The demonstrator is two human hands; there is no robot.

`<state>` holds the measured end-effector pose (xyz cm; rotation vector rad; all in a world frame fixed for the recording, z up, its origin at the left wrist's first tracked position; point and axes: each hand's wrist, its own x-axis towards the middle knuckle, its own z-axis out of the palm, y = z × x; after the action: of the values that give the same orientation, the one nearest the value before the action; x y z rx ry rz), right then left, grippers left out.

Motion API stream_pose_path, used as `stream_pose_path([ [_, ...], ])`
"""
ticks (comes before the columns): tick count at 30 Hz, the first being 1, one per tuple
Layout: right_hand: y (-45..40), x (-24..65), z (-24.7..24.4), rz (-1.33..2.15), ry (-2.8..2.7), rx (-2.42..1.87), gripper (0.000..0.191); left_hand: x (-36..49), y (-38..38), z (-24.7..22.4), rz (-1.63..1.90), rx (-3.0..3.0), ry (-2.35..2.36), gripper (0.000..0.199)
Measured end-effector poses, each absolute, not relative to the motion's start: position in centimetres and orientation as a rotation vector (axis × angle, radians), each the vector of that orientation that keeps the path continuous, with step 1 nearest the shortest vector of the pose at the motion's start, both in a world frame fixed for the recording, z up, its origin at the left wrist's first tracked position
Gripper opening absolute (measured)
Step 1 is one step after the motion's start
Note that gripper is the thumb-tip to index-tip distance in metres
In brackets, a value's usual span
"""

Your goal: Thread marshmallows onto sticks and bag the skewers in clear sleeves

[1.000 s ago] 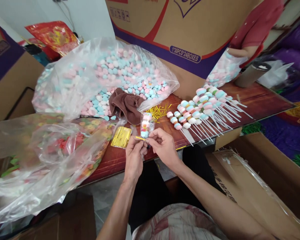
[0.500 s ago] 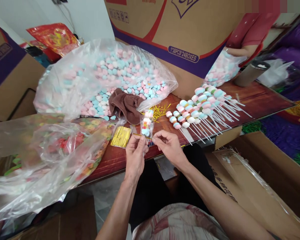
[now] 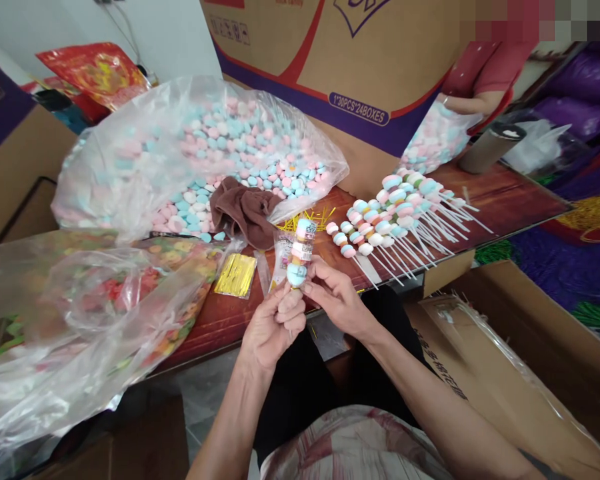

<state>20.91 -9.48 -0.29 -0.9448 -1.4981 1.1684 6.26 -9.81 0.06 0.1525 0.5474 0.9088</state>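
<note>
A candy skewer (image 3: 301, 250) in a clear printed wrapper stands upright between my hands, with blue, pink and white pieces. My left hand (image 3: 277, 320) is closed around its lower end. The fingers of my right hand (image 3: 335, 293) pinch at the wrapper's base, just below the lowest blue candy. Behind the skewer, flat clear wrappers (image 3: 282, 257) lie on the table. A pack of gold twist ties (image 3: 236, 275) is left of my hands, and loose gold ties (image 3: 310, 219) lie farther back. Unwrapped candy skewers (image 3: 395, 213) are piled to the right, sticks toward me.
A big clear bag of candies (image 3: 205, 153) and a brown cloth (image 3: 245, 210) sit behind. Plastic bags (image 3: 95, 300) cover the left. A large carton (image 3: 320, 67) stands at the back. A person's arm (image 3: 475, 103), a dark cup (image 3: 493, 147) and an open box (image 3: 520, 347) are at right.
The wrapped skewer has risen off the table and turned in my hands. My left hand now wraps its lower end, and my right fingers have moved in against it. The view has shifted slightly.
</note>
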Motion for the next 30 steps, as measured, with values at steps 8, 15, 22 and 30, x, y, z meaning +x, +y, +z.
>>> stream_pose_path([
  [8,-9.3,22.2,-0.1,0.854,-1.842,-0.928,0.008,6.6,-10.6,1.1,0.848,0.443,0.736,0.025],
  [15,-10.0,20.9,-0.2,0.63,-1.835,-1.221,0.009,7.8,-11.0,-0.6,1.286,0.91,1.045,0.019],
  [22,-9.9,21.3,-0.3,1.343,-1.419,-1.238,0.009,7.4,-10.6,-1.3,1.197,0.771,1.043,0.024],
  [30,-11.0,22.1,-1.4,0.688,-1.609,-1.189,0.012,7.2,-9.3,-0.4,0.992,0.088,0.769,0.023],
])
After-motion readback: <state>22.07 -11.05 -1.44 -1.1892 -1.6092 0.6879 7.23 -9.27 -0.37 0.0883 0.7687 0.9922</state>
